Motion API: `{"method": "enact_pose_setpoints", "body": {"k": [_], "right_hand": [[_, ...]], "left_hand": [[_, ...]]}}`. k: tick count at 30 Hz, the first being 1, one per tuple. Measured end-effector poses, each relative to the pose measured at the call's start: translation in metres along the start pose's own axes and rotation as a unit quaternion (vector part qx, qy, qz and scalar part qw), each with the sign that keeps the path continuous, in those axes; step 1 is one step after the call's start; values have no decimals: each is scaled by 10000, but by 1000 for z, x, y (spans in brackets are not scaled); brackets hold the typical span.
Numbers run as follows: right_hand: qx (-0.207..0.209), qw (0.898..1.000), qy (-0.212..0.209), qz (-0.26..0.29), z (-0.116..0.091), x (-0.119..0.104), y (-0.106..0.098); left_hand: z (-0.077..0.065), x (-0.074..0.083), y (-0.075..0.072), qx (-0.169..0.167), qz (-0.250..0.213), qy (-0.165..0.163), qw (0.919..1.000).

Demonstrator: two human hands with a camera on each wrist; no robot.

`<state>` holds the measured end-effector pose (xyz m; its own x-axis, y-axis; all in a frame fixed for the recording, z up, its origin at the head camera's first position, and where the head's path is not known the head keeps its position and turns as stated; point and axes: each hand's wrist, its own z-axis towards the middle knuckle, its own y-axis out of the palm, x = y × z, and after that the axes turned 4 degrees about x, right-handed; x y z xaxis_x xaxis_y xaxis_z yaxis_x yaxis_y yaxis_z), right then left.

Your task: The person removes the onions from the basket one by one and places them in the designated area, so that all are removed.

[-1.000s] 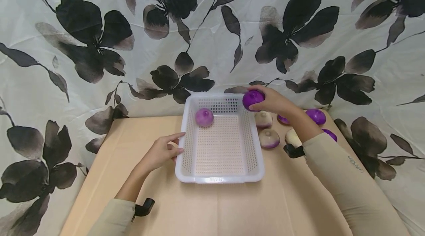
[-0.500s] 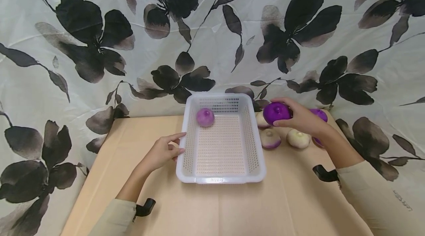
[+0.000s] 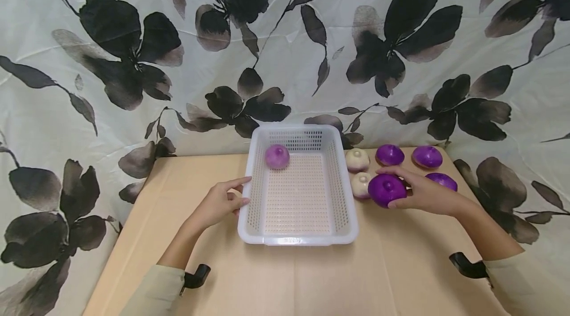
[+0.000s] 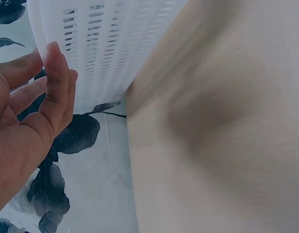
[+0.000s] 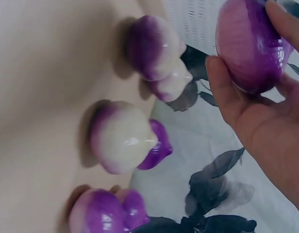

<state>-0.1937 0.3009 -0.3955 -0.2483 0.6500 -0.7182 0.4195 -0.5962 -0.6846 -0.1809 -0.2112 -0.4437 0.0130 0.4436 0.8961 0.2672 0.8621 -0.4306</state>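
Observation:
My left hand [image 3: 216,203] pinches the left rim of a white perforated plastic basket [image 3: 297,239] between thumb and fingers. Inside the basket, near its far left corner, sits one pinkish-purple onion [image 3: 277,157]. My right hand [image 3: 432,194] grips a glossy purple onion [image 3: 385,191], held up above the table to the right of the basket. In the right wrist view this held onion [image 5: 249,46] lies between thumb and fingers. Beside the basket's right wall stand two whitish onions [image 3: 357,160]. Another whitish onion [image 5: 123,137] shows in the right wrist view but is hidden in the head view.
Further right on the table [image 3: 285,281] lie purple onions: one at the back [image 3: 390,155], a second onion [image 3: 427,157] near the back right corner, and a third onion [image 3: 441,181] behind my right hand. A floral cloth [image 3: 303,59] hangs behind the table.
My right hand has carried the purple onion from above the basket's far right corner rightward and toward me, over the onions. My left hand stays on the basket rim.

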Motion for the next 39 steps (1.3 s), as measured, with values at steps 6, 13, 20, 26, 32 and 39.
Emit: {"method": "enact_pose_setpoints", "body": {"k": [6,13,20,26,32,39], "right_hand": [[-721,9973,-85,127,-6,11,16],[-1098,9937,-125,183,-4,26,36],[-1112,9934,-124,251,0,40,56],[-1116,9933,-205,216,2,47,62],[-1117,9933,-167,261,3,51,64],[-1111,9934,-177,239,3,54,65]], "left_hand": [[1,-1,0,-20,8,-32,10000],[0,-2,0,-30,14,14,10000],[-2,-1,-3,-49,-40,0,10000],[-3,0,-2,-73,-94,-21,9999],[-3,0,-1,-51,-52,7,10000],[-3,0,-1,-54,-45,9,10000]]}}
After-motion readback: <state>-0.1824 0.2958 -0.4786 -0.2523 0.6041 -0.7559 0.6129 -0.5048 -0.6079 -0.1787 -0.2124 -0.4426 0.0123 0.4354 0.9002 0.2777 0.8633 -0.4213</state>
